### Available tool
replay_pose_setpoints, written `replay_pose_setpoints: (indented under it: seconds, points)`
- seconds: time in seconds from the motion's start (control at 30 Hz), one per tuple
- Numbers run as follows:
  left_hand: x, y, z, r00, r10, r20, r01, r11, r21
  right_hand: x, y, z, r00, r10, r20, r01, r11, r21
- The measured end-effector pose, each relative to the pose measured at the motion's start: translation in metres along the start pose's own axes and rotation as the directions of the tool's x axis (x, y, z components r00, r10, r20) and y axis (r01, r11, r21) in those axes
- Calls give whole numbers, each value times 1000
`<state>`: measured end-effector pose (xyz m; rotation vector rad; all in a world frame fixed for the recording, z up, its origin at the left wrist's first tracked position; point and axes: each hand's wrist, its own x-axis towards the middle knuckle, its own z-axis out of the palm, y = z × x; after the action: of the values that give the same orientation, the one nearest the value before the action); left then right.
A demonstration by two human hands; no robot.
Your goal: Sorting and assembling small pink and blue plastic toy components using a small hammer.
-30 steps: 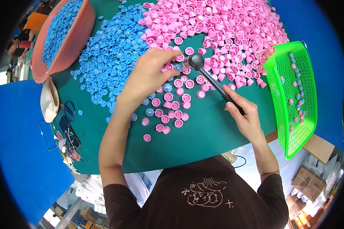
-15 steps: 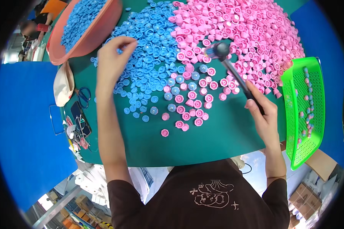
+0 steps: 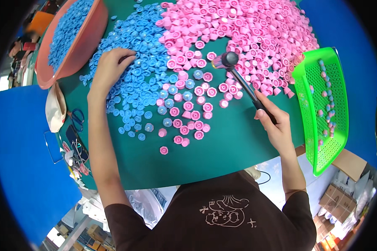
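My left hand (image 3: 110, 67) rests palm down on the heap of blue caps (image 3: 134, 58), its fingers curled among them at the left of the green table (image 3: 222, 159). My right hand (image 3: 275, 123) grips the black handle of a small mallet (image 3: 238, 79), whose dark head hangs just over the near edge of the pink caps (image 3: 247, 29). Between my hands lie scattered pink caps with blue ones set in them (image 3: 184, 113).
A salmon basin (image 3: 81, 42) full of blue caps stands at the far left. At the right edge, a green mesh basket (image 3: 322, 104) holds a few finished pieces. Scissors and small tools (image 3: 75, 134) lie at the table's left rim. Cardboard boxes sit on the floor.
My left hand left the middle caps, swung out to the blue heap and now settles on it. The mallet head has drawn slightly nearer.
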<state>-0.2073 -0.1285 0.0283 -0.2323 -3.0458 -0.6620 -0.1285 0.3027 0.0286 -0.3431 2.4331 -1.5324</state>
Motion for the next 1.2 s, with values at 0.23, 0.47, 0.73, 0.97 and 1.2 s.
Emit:
replay_pose_setpoints:
  seconds: [0.23,0.47,0.73,0.97,1.2]
  points:
    - [-7,2,-6,993,107,40,-108,994,13,-4,1,-4,1000,6,-16,-5,1000,11]
    - [-6,23,-11,993,-101,-53,106,989,99,-7,6,-4,999,-31,-38,30,999,-14]
    - [-7,134,52,963,168,-210,-214,952,-218,-5,3,-3,999,39,-22,-38,997,63]
    - [11,129,78,972,119,-201,-155,972,-175,-4,1,-4,999,47,-19,-46,997,67]
    - [18,130,68,988,121,-101,-131,987,-98,1,10,-1,999,-14,-49,15,999,34]
